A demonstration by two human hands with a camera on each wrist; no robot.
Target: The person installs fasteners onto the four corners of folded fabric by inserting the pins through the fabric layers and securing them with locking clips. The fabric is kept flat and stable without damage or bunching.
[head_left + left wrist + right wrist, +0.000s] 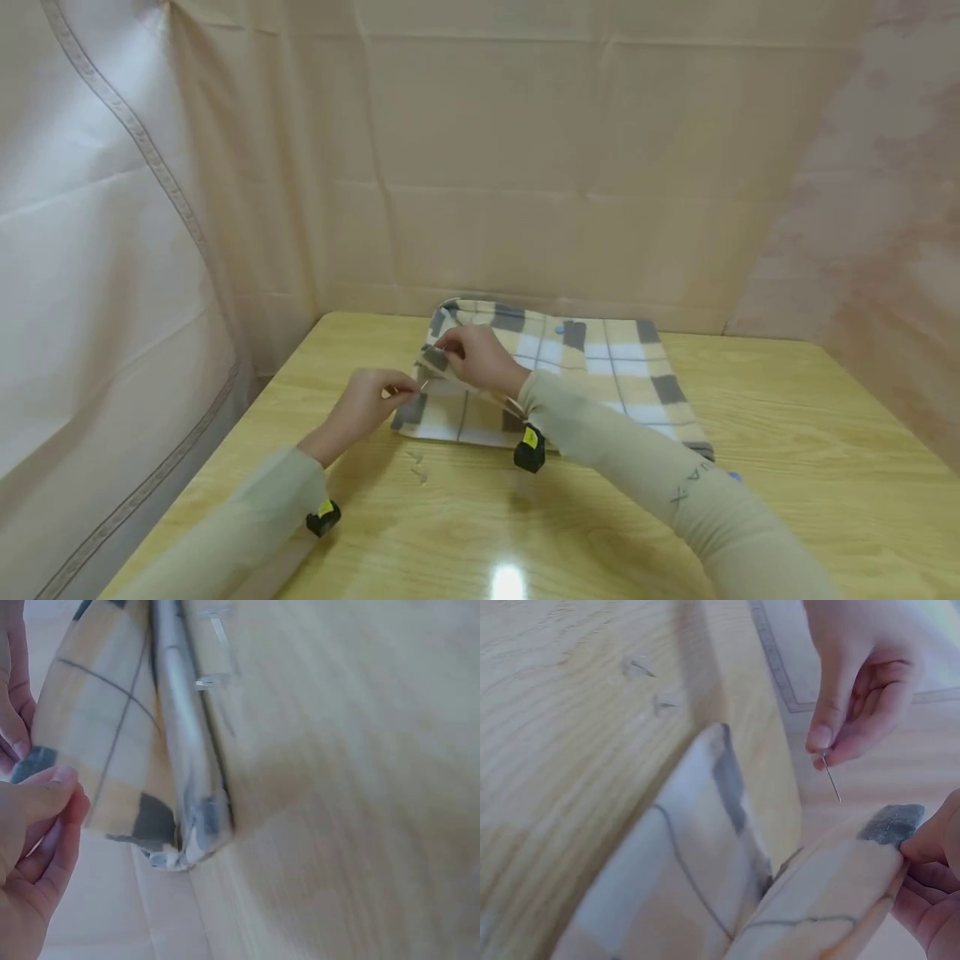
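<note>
So you're mid-pinning, looks like: your right hand (480,358) pinches up the near-left corner of the plaid blanket (600,367) lying folded on the table (787,433), and your left hand (363,408) pinches a thin pin (831,778) just beside it. Next you'd need a steady poke into that corner. Pin's basically invisible from the head view, and the left wrist shot is blurry.

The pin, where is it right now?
The pin is pinched in the left hand, just left of the plaid cloth whose corner the right hand lifts, above the wooden table.
</note>
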